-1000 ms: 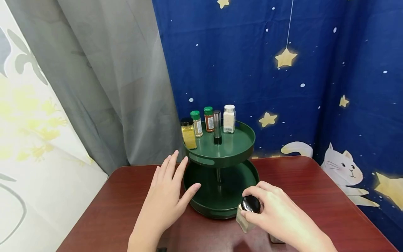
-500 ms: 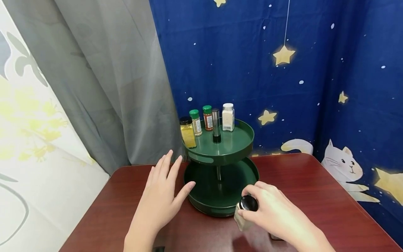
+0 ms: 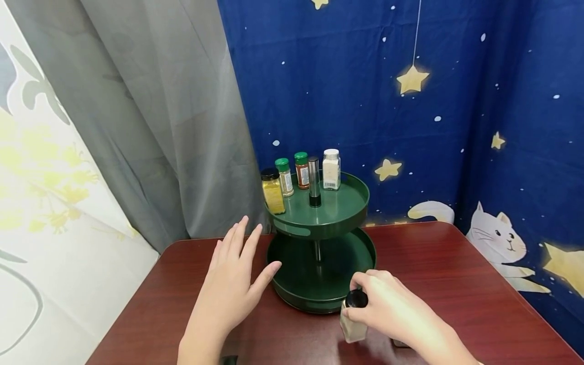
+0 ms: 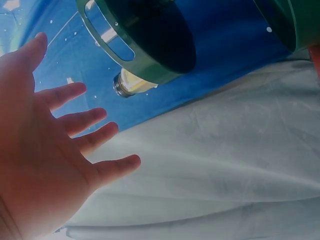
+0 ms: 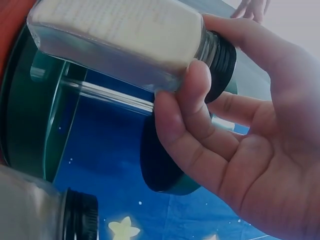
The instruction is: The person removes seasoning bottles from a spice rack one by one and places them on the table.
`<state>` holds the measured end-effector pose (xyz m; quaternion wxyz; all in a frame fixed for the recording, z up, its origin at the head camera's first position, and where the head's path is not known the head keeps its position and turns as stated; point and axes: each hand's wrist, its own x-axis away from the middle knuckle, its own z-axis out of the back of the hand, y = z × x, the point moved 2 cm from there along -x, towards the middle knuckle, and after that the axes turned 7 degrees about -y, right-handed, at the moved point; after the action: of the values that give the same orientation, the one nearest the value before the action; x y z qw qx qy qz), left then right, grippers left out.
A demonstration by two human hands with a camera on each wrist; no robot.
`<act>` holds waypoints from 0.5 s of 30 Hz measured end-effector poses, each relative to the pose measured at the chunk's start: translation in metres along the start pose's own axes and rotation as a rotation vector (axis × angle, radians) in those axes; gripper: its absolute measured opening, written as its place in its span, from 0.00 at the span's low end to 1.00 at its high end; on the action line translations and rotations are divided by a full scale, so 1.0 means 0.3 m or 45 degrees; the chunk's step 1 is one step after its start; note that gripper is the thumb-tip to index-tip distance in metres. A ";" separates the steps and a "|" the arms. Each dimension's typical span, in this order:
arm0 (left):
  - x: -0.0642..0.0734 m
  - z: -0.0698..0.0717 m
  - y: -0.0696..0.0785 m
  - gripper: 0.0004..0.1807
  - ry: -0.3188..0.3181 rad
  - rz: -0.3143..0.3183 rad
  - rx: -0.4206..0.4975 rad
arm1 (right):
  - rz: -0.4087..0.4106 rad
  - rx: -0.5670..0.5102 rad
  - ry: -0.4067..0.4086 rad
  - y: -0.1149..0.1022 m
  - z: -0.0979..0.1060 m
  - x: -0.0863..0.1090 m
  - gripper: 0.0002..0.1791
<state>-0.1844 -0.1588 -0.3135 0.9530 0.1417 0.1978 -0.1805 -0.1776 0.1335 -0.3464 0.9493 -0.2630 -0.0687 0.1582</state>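
Observation:
My right hand (image 3: 394,309) grips a square glass jar (image 3: 353,327) of pale powder around its black lid, just in front of a green two-tier turntable rack (image 3: 319,232). In the right wrist view, the thumb and fingers close about the neck and lid of the jar (image 5: 120,35). I cannot tell whether its base touches the table. My left hand (image 3: 228,289) hovers left of the rack, palm toward it, fingers spread and holding nothing. The left wrist view shows that hand (image 4: 50,145) apart from the upper tier (image 4: 150,70).
On the upper tier stand a yellow jar (image 3: 274,197), two green-capped shakers, one of them red (image 3: 302,175), and a white-lidded jar (image 3: 331,172). Another black-lidded jar (image 5: 30,210) is near my right hand. A small dark thing (image 3: 229,360) lies at the front. Curtains (image 3: 328,101) hang behind the table (image 3: 429,253).
My right hand has shifted slightly left and lowered the jar a little, and the jar stands more upright. My left hand has drifted slightly left, away from the rack.

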 end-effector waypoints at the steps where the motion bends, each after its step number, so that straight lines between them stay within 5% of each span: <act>1: 0.000 0.000 0.000 0.43 -0.002 0.000 -0.001 | 0.000 0.002 -0.006 -0.001 -0.002 -0.001 0.15; 15: 0.005 0.015 0.016 0.42 -0.007 0.009 -0.014 | -0.014 -0.010 -0.026 0.004 -0.044 -0.030 0.18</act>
<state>-0.1799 -0.1566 -0.3091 0.9550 0.1366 0.1956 -0.1763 -0.1835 0.1253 -0.3586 0.9483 -0.2646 -0.0806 0.1554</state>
